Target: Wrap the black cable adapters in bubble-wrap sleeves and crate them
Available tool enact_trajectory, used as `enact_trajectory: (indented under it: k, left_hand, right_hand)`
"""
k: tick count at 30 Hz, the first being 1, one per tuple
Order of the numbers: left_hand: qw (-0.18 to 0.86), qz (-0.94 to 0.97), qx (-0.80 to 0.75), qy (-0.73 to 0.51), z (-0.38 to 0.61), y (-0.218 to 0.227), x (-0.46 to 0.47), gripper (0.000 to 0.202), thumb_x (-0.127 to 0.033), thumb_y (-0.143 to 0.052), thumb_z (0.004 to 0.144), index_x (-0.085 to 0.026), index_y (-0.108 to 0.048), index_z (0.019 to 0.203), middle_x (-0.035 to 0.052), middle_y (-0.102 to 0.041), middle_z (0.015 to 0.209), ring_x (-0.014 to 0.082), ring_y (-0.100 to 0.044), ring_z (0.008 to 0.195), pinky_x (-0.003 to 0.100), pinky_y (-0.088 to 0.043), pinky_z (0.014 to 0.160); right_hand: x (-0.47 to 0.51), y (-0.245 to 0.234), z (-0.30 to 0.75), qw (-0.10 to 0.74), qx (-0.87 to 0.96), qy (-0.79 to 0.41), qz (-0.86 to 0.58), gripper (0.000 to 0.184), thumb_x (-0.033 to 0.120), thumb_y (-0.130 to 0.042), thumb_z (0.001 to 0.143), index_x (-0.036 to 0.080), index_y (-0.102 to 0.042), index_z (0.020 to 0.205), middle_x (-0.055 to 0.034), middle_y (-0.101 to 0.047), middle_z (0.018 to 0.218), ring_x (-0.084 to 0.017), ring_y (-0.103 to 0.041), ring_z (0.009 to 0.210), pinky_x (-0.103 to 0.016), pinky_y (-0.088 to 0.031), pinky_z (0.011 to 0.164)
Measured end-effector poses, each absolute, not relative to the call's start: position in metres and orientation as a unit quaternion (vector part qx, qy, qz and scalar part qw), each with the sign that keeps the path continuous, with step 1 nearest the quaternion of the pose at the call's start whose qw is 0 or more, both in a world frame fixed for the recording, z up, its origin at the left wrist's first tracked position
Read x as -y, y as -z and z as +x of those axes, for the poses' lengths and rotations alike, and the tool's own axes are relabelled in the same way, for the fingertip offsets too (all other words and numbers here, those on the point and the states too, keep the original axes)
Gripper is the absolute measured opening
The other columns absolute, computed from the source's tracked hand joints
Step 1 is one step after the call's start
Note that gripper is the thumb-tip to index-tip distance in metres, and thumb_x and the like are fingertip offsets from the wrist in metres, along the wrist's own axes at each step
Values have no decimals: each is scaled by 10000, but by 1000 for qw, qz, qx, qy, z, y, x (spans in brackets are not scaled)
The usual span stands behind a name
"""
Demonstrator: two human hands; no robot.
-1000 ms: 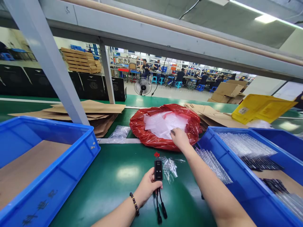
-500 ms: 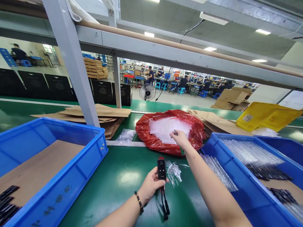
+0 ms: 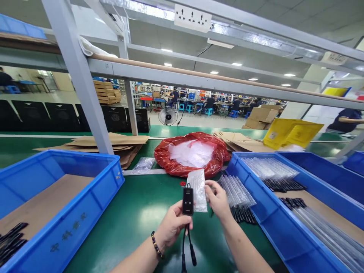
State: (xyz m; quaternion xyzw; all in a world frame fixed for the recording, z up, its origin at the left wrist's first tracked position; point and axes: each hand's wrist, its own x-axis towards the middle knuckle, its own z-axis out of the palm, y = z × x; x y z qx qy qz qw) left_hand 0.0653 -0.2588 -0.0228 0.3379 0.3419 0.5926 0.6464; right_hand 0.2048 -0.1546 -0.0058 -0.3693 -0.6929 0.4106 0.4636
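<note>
Right hand (image 3: 218,198) back from red bag (image 3: 163,153), likely bubble-wrap pouch (image 3: 200,193) pinched

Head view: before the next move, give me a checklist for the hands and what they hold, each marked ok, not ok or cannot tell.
1. Left hand grips the black device: ok, thumb across its lower end.
2. Right hand has the bubble bag: ok, fingers at its right edge.
3. Two cables hang free: ok, below the left hand.
4. Bubble bag's mouth open: cannot tell.
5. Black device clear of the bubble bag: cannot tell, they overlap in view.
6. Green table free of loose bits: not ok, small red pieces lie on it.
</note>
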Motion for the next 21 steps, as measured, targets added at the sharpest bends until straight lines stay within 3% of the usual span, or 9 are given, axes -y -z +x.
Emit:
enact_trajectory:
  k: [2,4,5,7,9,12,14,16,21]
  left_hand:
    - [647,342,-350,-585,69,22,275,439,-233,-748,531,-144,-617,940,-29,-533,587,70,-487,430,154,-338,343]
    - [653,350,-351,-573,70,22,292,449,-237,-755,525,-145,-619,942,-26,-534,589,73,-489,427,158,-338,341]
    - [654,353,-352,-569,70,22,301,453,-241,-754,529,-146,-617,951,-24,-538,595,75,-491,430,158,-336,342]
    - [648,358,-356,-571,69,24,318,447,-245,-744,551,-150,-609,967,-13,-555,617,79,-499,445,161,-336,351]
    - [636,364,-366,-574,67,27,332,426,-229,-724,570,-154,-599,970,12,-598,690,81,-515,462,163,-336,366]
    - [644,378,-378,-548,66,34,348,391,-162,-673,583,-151,-576,962,63,-662,807,76,-537,457,163,-340,391]
    - [663,382,-381,-519,68,38,353,374,-116,-625,588,-142,-558,955,84,-686,794,73,-538,437,154,-332,389]
    - [676,380,-379,-506,71,40,355,361,-93,-594,587,-135,-548,943,89,-696,749,73,-536,422,143,-322,373]
    - [688,364,-350,-522,77,42,350,351,-143,-634,623,-119,-549,962,96,-702,707,71,-536,386,125,-315,329]
  right_hand:
    - [163,6,216,522,737,-259,-343,292,275,-457,800,165,-566,1048,-77,-602,854,-122,-542,603,-249,-460,542]
    - [167,7,224,491,809,-165,-277,328,187,-454,760,191,-597,1055,-109,-575,1057,-157,-569,806,-288,-477,698]
    - [168,8,227,460,840,-149,-246,319,164,-455,739,199,-627,1005,-102,-583,1059,-169,-563,855,-298,-471,736]
    - [170,11,229,424,857,-171,-238,255,164,-462,725,202,-661,881,-78,-626,934,-175,-559,844,-297,-466,735]
    - [171,16,228,446,800,-257,-309,169,238,-489,741,176,-645,754,-45,-612,702,-152,-548,671,-264,-464,605]
    - [174,24,221,475,631,-456,-409,289,444,-581,681,163,-545,624,45,-436,445,-81,-367,383,-205,-318,348]
    - [179,28,214,470,543,-559,-414,384,523,-650,586,176,-487,592,81,-368,402,-52,-281,332,-185,-223,291]
    - [187,29,209,458,509,-612,-396,443,557,-688,526,185,-451,570,88,-360,399,-43,-271,328,-175,-198,282]
    - [210,31,202,416,575,-599,-370,515,667,-592,591,189,-411,524,84,-329,375,-40,-251,320,-188,-182,308]
